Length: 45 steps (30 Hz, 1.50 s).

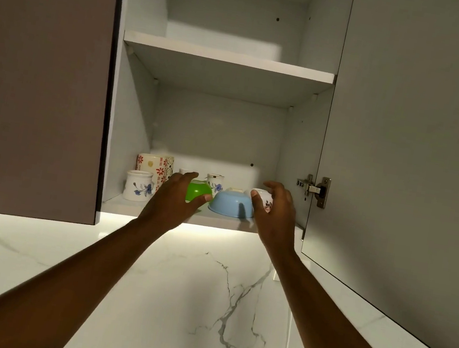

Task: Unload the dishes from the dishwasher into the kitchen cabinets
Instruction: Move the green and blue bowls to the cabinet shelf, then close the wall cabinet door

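Where bowls sit: grey shelf (214, 222)

Both hands raised at cabinet shelf (214, 221); blue bowl (231, 203) between

Both hands (179, 196) (275, 211) raised, seemingly empty.

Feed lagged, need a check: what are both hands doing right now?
Left hand: open, holding nothing, at the green bowl.
Right hand: open, holding nothing, beside the floral cup.
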{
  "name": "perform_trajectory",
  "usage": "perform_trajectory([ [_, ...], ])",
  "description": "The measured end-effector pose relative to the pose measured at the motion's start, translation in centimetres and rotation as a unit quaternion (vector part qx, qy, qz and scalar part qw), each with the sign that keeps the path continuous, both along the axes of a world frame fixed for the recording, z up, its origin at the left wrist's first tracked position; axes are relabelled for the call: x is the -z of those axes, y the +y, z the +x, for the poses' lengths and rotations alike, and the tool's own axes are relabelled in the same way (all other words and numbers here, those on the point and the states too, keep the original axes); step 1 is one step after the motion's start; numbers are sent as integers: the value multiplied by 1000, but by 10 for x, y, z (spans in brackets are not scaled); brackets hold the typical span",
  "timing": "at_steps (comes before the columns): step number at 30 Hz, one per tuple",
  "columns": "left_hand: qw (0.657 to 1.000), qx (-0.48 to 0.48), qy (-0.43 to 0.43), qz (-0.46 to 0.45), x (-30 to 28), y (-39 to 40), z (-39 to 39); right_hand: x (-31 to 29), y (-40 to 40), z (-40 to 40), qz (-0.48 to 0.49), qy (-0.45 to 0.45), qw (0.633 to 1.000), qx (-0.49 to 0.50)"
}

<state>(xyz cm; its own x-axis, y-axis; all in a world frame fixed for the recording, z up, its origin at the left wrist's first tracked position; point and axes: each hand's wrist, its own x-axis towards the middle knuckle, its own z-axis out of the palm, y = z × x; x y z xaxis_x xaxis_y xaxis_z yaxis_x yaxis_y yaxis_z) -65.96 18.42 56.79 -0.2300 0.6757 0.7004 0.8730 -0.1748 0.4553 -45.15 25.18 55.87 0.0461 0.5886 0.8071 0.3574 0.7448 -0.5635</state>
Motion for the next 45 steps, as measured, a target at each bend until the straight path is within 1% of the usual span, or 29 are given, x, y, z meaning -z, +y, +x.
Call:
perform_trajectory([
  [5,997,-30,48,57,14,-38,7,12,-23,10,32,-4,999,16],
  [9,993,-40,88,60,17,-71,13,17,-56,14,29,-36,999,25],
  [14,985,-92,136,55,20,-115,11,16,-108,28,34,-46,997,45],
  [18,984,-105,133,51,31,-153,14,33,-152,32,-12,-52,998,39],
  [22,982,-103,146,58,54,-207,12,64,-205,31,-32,-26,999,29],
  [26,993,-70,94,9,71,-249,20,88,-248,29,-18,-4,1000,24],
  [30,991,-79,110,5,62,-273,37,87,-276,39,1,-12,1000,24],
  [33,987,-90,132,3,57,-292,48,81,-293,54,12,-8,999,36],
  [37,985,-99,141,3,53,-319,64,67,-316,79,18,-1,999,29],
  [38,985,-102,140,5,51,-325,67,63,-322,85,23,-4,999,25],
  [40,987,-98,125,10,45,-336,80,52,-339,101,61,-29,997,42],
  [42,993,-78,87,15,40,-343,100,40,-360,119,118,-55,989,66],
  [45,997,-57,55,12,38,-347,136,16,-393,156,207,-53,973,87],
])
